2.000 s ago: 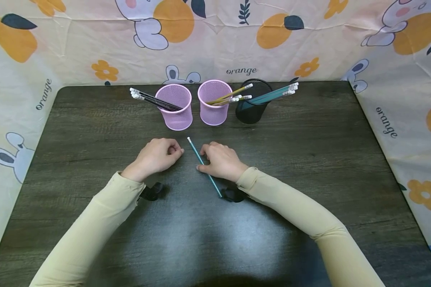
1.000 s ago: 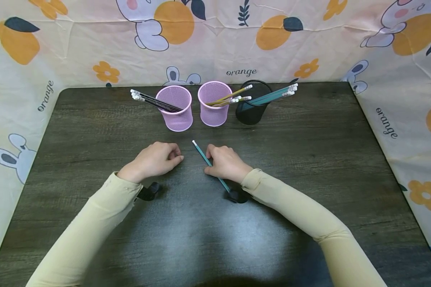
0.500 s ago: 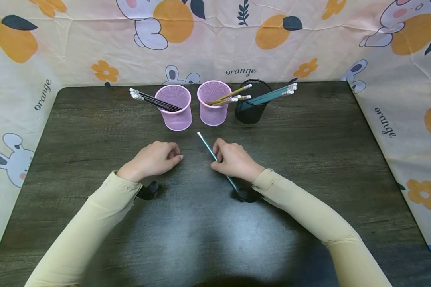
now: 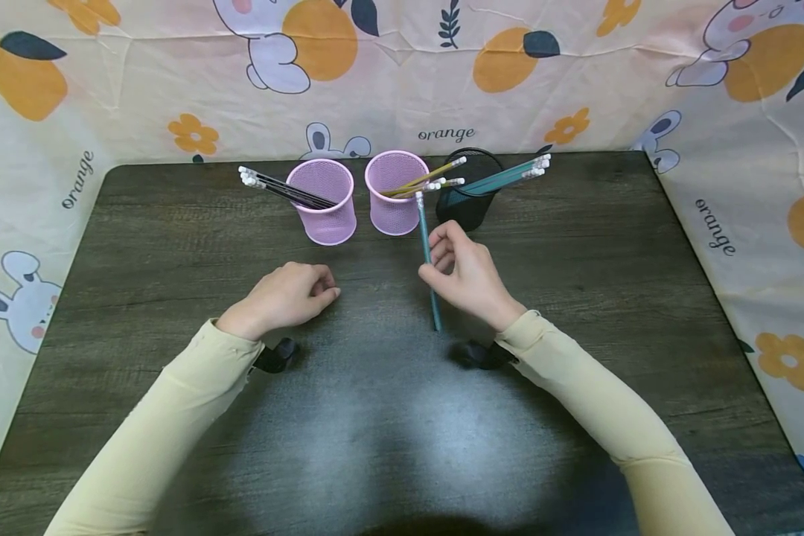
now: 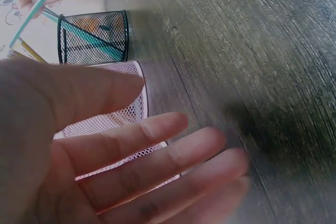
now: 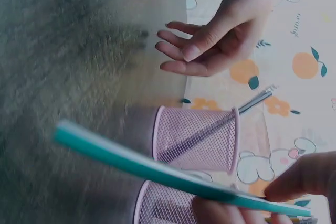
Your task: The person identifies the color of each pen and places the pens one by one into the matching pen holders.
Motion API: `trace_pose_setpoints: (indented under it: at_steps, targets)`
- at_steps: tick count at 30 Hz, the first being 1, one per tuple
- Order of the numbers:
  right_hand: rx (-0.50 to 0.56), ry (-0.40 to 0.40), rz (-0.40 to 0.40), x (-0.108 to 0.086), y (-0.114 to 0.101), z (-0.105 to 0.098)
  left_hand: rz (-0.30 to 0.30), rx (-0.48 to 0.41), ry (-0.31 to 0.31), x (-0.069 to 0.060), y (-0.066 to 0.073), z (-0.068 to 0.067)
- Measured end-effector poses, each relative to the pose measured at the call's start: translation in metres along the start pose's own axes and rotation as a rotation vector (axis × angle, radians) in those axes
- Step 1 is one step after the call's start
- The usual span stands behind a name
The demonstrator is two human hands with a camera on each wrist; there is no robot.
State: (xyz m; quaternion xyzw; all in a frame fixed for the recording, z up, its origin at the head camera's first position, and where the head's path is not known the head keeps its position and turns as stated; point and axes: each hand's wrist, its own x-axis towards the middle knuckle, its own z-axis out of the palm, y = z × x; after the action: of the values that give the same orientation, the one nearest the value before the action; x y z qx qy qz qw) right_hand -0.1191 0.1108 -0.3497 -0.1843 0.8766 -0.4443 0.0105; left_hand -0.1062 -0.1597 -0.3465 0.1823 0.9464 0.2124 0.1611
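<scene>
A teal pencil (image 4: 425,231) with a white eraser end is pinched between the thumb and fingers of my right hand (image 4: 467,275). It is lifted off the table, eraser end up, in front of the black mesh cup (image 4: 465,212). That cup holds several teal pencils (image 4: 502,179). The right wrist view shows the held pencil (image 6: 131,163) slanting across, its plain end nearest the camera. My left hand (image 4: 281,298) rests on the table at the left, holding nothing; its fingers (image 5: 157,153) are loosely bent in the left wrist view.
Left of the black cup stand two pink mesh cups. The middle one (image 4: 394,216) holds several yellow pencils (image 4: 422,182); the left one (image 4: 328,227) holds several black pencils (image 4: 288,190). A patterned cloth (image 4: 388,97) hangs along the dark table's (image 4: 174,253) back edge.
My right hand has gripped the teal pencil, raised it from the table and carried it right and toward the cups, turning it more upright. My left hand has barely moved.
</scene>
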Motion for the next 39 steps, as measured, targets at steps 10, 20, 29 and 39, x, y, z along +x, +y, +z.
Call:
trace_pose_setpoints:
  at_steps: [10,20,29,39]
  targets:
    - [0.068,0.14,-0.04,0.0,0.005,-0.012,0.011,-0.006,0.033,-0.001,0.0,0.0]
    - [0.288,0.502,-0.125,0.007,0.007,-0.024,0.019,-0.007,0.045,0.0,-0.002,-0.001]
    - [0.287,0.685,-0.202,0.015,0.004,-0.038,0.018,-0.019,0.052,0.0,-0.002,0.0]
    - [0.405,0.809,-0.271,0.024,0.001,-0.044,0.026,-0.007,0.064,0.0,-0.002,-0.001]
